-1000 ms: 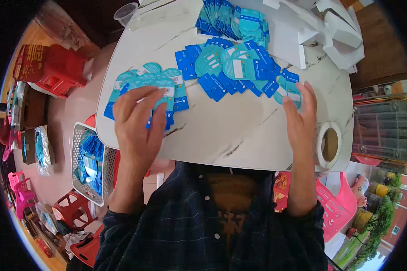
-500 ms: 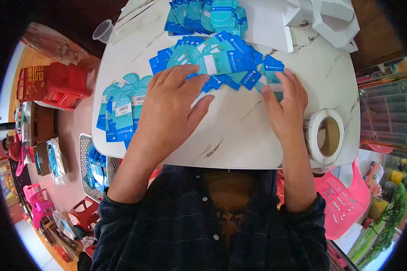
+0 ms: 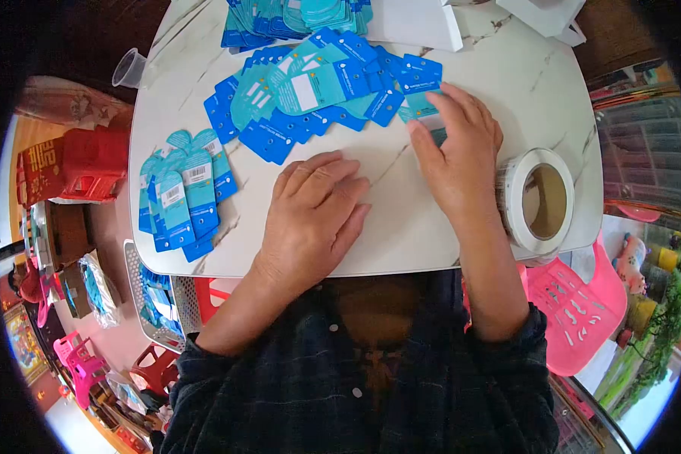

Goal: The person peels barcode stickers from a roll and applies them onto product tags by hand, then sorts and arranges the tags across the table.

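My left hand (image 3: pixel 314 216) hovers over or rests on the table's front part, fingers loosely bent, thumb apart, with no item visible in it. Beyond it spreads a fanned pile of blue and teal printed cards (image 3: pixel 306 91). At the pile's right end my right hand (image 3: pixel 465 151) is over a blue-teal card (image 3: pixel 424 106), thumb and fingers apart around its near part. Whether the fingertips press on that card I cannot tell. Left of my left hand lies a smaller group of cards (image 3: pixel 197 174) showing barcode labels.
A roll of white labels (image 3: pixel 513 200) stands by my right forearm. More stacked cards (image 3: pixel 325 15) lie at the far side beside white paper (image 3: pixel 416 23). A clear plastic cup (image 3: pixel 130 68) is at the left edge. A basket (image 3: pixel 138 284) with cards stands below the table.
My left hand has drawn back from the pile toward the front edge. My right hand stays by the same card. The whole view has shifted a little.
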Demonstrator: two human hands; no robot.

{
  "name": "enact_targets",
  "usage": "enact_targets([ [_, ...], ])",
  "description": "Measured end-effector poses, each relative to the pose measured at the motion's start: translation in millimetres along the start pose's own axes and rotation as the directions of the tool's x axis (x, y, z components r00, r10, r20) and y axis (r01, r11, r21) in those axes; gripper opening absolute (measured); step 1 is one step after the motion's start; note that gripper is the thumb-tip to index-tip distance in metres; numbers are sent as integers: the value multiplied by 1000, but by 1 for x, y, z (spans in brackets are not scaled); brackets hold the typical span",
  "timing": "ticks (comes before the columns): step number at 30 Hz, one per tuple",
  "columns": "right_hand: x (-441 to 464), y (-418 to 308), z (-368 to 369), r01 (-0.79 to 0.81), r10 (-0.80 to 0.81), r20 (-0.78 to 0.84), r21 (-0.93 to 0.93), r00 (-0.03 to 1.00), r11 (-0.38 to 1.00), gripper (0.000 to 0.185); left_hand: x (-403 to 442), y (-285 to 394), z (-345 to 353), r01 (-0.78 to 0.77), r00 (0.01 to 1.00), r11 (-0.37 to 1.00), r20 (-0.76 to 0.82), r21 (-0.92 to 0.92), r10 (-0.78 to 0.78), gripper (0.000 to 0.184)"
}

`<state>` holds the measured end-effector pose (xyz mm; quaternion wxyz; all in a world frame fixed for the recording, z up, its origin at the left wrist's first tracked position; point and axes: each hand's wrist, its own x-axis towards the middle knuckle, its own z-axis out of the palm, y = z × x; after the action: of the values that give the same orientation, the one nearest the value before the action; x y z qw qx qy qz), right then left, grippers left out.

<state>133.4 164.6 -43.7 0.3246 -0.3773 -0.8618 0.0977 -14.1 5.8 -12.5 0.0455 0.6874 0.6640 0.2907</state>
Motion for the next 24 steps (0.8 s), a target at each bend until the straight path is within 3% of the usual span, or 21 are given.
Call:
enact_targets([
  [17, 8, 4, 1, -46, 46, -44, -9, 998, 999, 29, -10, -6, 6, -60, 996, 998, -71, 9, 60, 30],
  [24, 13, 9, 1, -171, 171, -36, -10, 985, 985, 31, -13, -4, 7, -50, 998, 999, -30, -11, 49, 33],
])
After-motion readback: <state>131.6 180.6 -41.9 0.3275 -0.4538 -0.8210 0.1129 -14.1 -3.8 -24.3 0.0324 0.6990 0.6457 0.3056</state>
